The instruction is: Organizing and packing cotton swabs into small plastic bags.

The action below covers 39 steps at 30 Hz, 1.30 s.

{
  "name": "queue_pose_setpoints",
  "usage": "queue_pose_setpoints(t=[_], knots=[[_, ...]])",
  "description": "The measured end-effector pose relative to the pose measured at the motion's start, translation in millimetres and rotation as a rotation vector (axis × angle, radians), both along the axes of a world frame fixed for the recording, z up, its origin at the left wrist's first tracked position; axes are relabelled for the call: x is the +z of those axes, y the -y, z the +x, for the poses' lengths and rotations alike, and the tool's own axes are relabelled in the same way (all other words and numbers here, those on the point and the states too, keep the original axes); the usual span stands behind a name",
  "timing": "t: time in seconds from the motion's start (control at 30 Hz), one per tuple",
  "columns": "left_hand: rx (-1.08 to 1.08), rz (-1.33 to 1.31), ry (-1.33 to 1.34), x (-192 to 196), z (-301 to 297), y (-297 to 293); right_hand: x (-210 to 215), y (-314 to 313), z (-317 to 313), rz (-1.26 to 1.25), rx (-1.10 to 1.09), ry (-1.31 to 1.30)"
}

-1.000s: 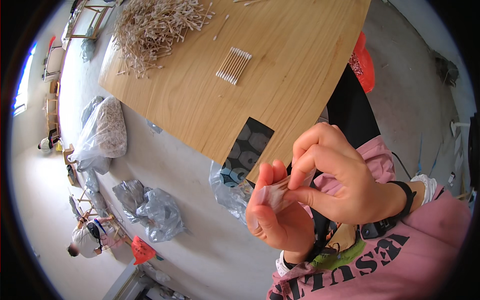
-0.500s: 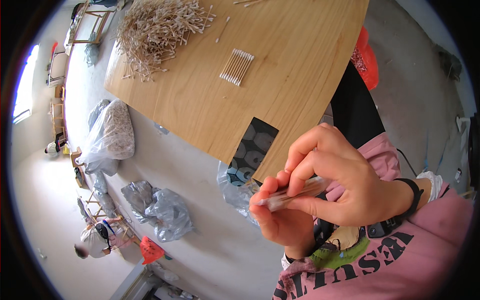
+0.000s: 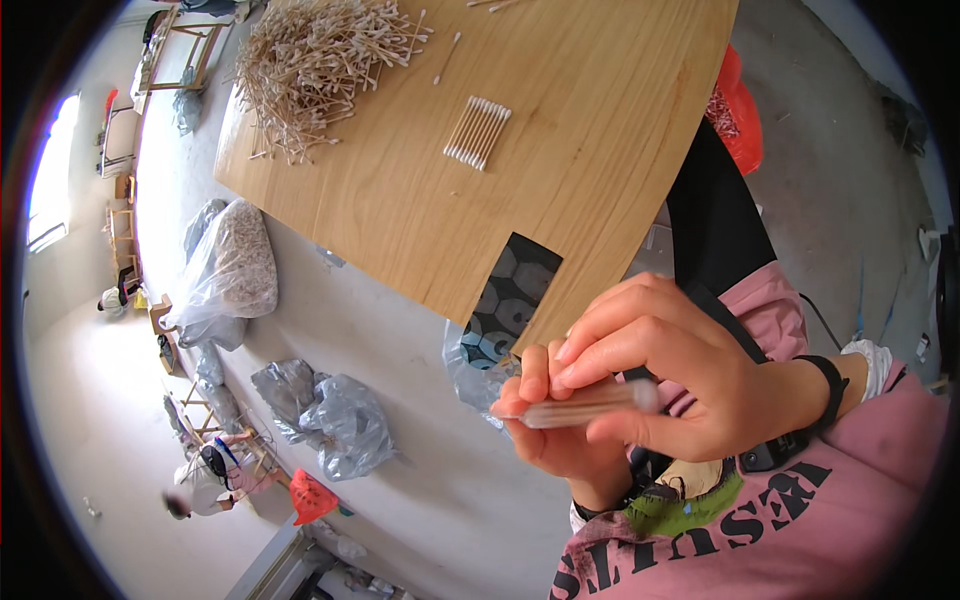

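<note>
In front of my chest, a small bundle of cotton swabs in a clear plastic sleeve (image 3: 578, 410) lies across my two hands, slightly blurred. My left hand (image 3: 565, 450) is underneath, its fingers closed on the end of the sleeve. From the right my right hand (image 3: 685, 355) curves over it, thumb along the lower side and bent fingertips at the upper side. A flat row of swabs (image 3: 478, 133) lies side by side on the wooden table (image 3: 590, 130). Past it, at the far left, rises a large loose heap of swabs (image 3: 310, 70).
A dark patterned sheet (image 3: 512, 295) lies at the near table edge. A single swab (image 3: 447, 58) sits beside the heap. On the floor are a full clear sack (image 3: 245, 260), grey plastic bags (image 3: 350, 425) and a red bag (image 3: 312, 497). Another red bag (image 3: 738, 120) stands right of the table. Other people work farther left.
My right hand has dropped slightly and its fingers have straightened over the sleeve. More of the bundle now shows, lying more level. The row and heap on the table are unchanged.
</note>
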<state>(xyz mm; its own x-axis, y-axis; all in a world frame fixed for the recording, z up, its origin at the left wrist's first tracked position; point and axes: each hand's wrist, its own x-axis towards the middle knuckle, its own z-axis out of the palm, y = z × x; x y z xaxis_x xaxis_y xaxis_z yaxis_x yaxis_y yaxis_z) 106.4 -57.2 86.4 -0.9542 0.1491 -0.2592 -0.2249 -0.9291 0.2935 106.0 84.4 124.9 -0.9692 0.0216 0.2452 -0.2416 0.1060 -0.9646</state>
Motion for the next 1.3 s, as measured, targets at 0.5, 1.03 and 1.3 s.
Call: queue_pose_setpoints(t=[0.5, 1.03, 1.3], knots=[[-0.126, -0.538, -0.395, 4, -39, 11, -7, -5, -9, 0.13, -0.096, 0.025], [-0.169, -1.276, -0.548, -52, -68, -10, -84, -37, -35, -0.143, -0.114, 0.279], [-0.274, -1.335, -0.596, -65, -79, -6, -87, -55, -51, -0.067, 0.03, 0.328]])
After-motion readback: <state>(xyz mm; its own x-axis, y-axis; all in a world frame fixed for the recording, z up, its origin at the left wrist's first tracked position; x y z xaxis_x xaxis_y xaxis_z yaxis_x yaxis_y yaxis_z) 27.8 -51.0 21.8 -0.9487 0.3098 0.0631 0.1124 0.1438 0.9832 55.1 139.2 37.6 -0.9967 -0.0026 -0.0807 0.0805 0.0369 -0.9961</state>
